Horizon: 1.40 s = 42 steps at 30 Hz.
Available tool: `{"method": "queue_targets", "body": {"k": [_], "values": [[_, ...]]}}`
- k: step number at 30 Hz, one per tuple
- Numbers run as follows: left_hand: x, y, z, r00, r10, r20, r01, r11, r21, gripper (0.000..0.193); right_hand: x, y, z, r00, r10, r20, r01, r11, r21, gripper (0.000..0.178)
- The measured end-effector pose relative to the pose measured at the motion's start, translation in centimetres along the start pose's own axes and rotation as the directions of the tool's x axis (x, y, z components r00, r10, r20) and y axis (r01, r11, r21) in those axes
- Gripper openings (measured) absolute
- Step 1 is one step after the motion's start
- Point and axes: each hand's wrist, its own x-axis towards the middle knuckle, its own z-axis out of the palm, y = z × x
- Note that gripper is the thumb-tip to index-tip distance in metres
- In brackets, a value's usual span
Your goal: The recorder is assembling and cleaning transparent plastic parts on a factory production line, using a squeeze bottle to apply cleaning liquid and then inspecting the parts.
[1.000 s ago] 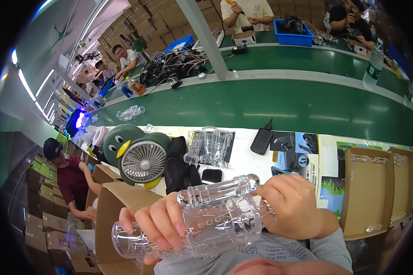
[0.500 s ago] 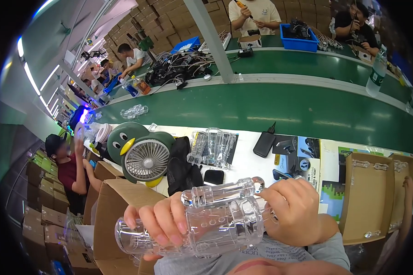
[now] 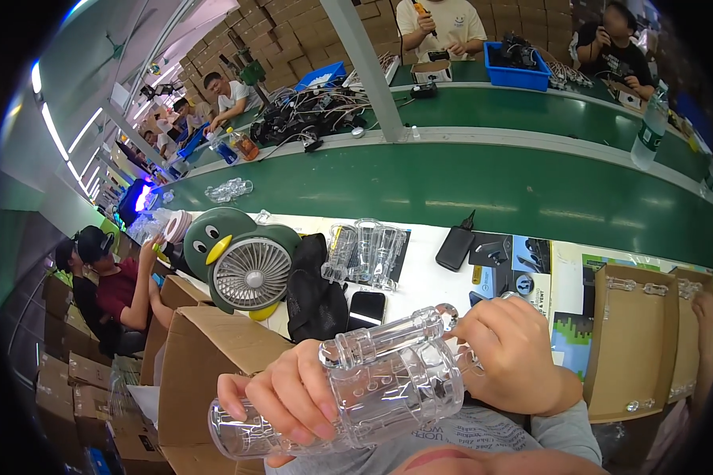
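The left hand (image 3: 297, 388) is wrapped round the narrow left end of a clear vessel (image 3: 396, 396), its fingers curled side by side over the top and a bit of thumb showing below. The vessel lies in the air above the person's lap, tilted so that its wide right end sits higher, with a slim clear tube (image 3: 380, 339) along its upper side. The right hand (image 3: 507, 348) is at that wide end, fingers bent and drawn together beside a small round clear piece (image 3: 447, 317) (what the thumb and forefinger pinch is hidden, so I cannot tell). Left of the vessel, partly behind the left hand, stands an open box (image 3: 202, 356). On the white table beyond are a green penguin fan (image 3: 249, 273), a black pouch (image 3: 310, 293) just beside it, a phone (image 3: 366, 309) and a cluster of clear pieces (image 3: 364, 253) set close together. A black case (image 3: 455, 245) lies farther right. At the right edge, a cardboard tray (image 3: 626, 348) holds small clear parts near its top and bottom, with a second tray (image 3: 688, 332) alongside. A green surface (image 3: 483, 182) runs behind the table, with one clear bundle (image 3: 230, 190) on its left stretch.
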Motion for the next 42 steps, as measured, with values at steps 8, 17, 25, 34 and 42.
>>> {"method": "queue_targets", "body": {"k": [8, 17, 25, 34, 42], "values": [[-0.4, -1.9, -0.7, 0.986, -0.130, -0.101, 0.121, 0.988, -0.093, 0.053, -0.3, -0.1, 0.0, 0.989, 0.065, -0.129, -0.082, 0.988, -0.129, 0.030], [-1.0, -6.4, -1.3, 0.950, -0.199, -0.241, 0.185, 0.980, -0.077, 0.068, 0.9, 2.5, -0.8, 0.979, 0.129, -0.158, -0.156, 0.973, -0.170, 0.032], [-3.6, -13.4, -7.1, 0.485, -0.833, -0.266, 0.850, 0.521, -0.082, 0.053, 1.4, 8.7, -2.3, 0.839, 0.380, -0.389, -0.517, 0.781, -0.352, 0.041], [-5.6, -16.4, -11.9, 0.331, -0.819, -0.469, 0.874, 0.453, -0.174, 0.036, 1.2, 13.5, -1.9, 0.844, 0.421, -0.333, -0.520, 0.795, -0.311, 0.060], [-6.1, -16.4, -14.0, 0.307, -0.780, -0.546, 0.838, 0.494, -0.234, 0.027, 1.0, 18.4, 0.2, 0.647, 0.740, -0.182, -0.399, 0.533, 0.746, 0.049]]}}
